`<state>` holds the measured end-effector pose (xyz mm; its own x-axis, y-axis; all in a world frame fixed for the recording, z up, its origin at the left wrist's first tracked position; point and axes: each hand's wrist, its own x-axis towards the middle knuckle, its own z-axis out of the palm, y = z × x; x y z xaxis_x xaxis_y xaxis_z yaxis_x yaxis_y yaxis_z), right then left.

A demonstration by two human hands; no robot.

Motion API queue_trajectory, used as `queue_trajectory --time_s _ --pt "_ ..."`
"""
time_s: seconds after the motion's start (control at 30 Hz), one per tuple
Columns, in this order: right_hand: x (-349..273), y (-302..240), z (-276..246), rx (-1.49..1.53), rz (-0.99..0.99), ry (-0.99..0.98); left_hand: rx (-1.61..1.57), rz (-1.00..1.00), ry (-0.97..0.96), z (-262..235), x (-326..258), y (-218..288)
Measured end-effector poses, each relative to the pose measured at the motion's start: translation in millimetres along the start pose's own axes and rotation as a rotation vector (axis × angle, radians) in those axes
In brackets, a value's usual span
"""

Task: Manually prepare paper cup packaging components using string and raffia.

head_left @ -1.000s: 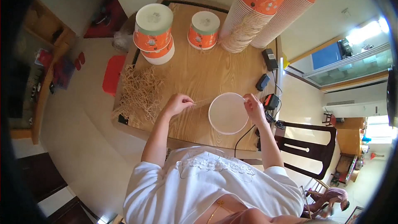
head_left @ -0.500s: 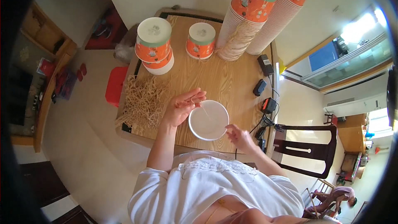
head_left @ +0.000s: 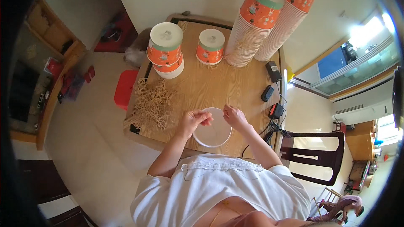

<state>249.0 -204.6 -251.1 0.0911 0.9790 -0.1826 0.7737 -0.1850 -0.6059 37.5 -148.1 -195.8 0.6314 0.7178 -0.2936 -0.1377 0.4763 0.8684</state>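
Note:
A white paper tub (head_left: 213, 138), its mouth facing up, stands at the table's near edge between my hands. My left hand (head_left: 196, 122) is closed over the tub's left rim, fingers curled around a thin string whose faint strand seems to run into the tub. My right hand (head_left: 235, 117) is pinched at the far right rim; what its fingertips hold is too small to make out. Left of my left hand lies a tangled heap of tan strings (head_left: 153, 103).
Upside-down orange-and-green tubs (head_left: 166, 52) stand at the far left, with a single tub (head_left: 210, 47) beside them. Two tall nested stacks (head_left: 248, 33) rise at the far right, strings draped over one. Black adapters and cables (head_left: 273, 113) line the right edge. A dark chair (head_left: 313, 157) stands right.
My right hand has moved up and inward from the tub's right side to its far rim. My left hand has turned and its fingers have curled closed. The whole view has shifted slightly.

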Motion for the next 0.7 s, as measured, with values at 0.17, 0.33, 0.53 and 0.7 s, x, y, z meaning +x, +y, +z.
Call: queue_trajectory --time_s 0.17,0.33,0.53,0.7 --pt "-34.7 -25.1 -27.1 0.292 -0.124 0.019 0.344 0.166 0.016 1.1 5.1 -38.7" --pt "-47.1 -61.9 -39.4 0.525 -0.29 0.008 0.105 0.1 -0.066 11.6 17.8 -51.2" --pt "-45.8 -52.3 -20.6 0.633 -0.179 0.008 -0.019 -0.221 -0.167 7.6 14.3 -44.8" --pt "-43.9 -36.8 -6.5 0.984 -0.004 -0.035 -0.098 -0.313 -0.229 -5.3 5.0 -40.8"
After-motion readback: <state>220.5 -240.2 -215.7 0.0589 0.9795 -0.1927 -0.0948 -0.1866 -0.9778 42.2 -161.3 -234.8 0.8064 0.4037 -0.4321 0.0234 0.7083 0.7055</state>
